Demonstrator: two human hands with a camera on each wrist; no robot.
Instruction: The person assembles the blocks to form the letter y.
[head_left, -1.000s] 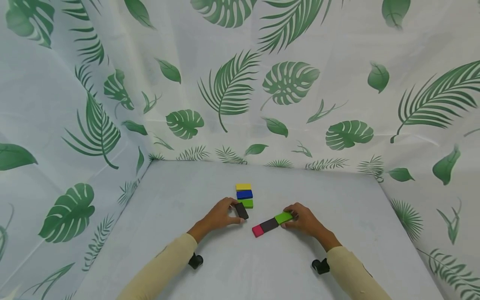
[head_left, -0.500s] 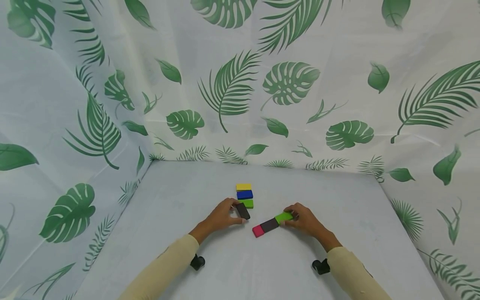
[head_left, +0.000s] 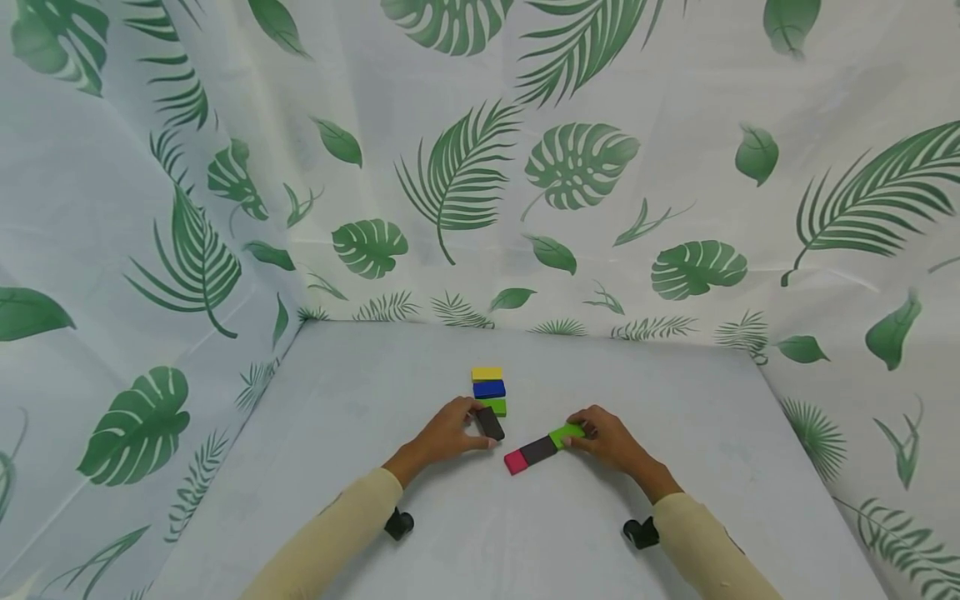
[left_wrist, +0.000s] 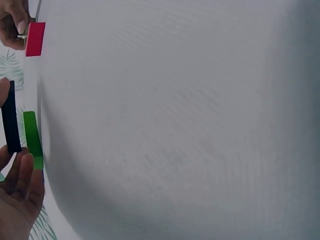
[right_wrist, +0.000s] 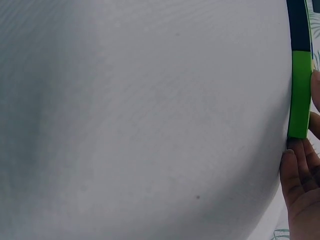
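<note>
A black block (head_left: pixel 491 423) is pinched between the thumb and fingers of my left hand (head_left: pixel 448 432); the left wrist view shows this black block (left_wrist: pixel 10 120) apart from a green block (left_wrist: pixel 32 132). My right hand (head_left: pixel 611 440) grips the green block (head_left: pixel 562 435) at the right end of a slanting row. A black block (head_left: pixel 538 451) and a pinkish-red block (head_left: pixel 516 462) continue that row end to end. In the right wrist view, fingers touch the end and side of the green block (right_wrist: pixel 301 95).
Behind the left hand, a yellow block (head_left: pixel 487 374), a blue block (head_left: pixel 489 389) and a green block (head_left: pixel 493 407) lie in a column on the white table (head_left: pixel 375 358). A leaf-patterned curtain (head_left: pixel 450 275) surrounds the table's back and sides.
My left hand has shifted slightly right with the black block, closer to the row. The right hand stays in place on the green block, its thumb slightly shifted.
</note>
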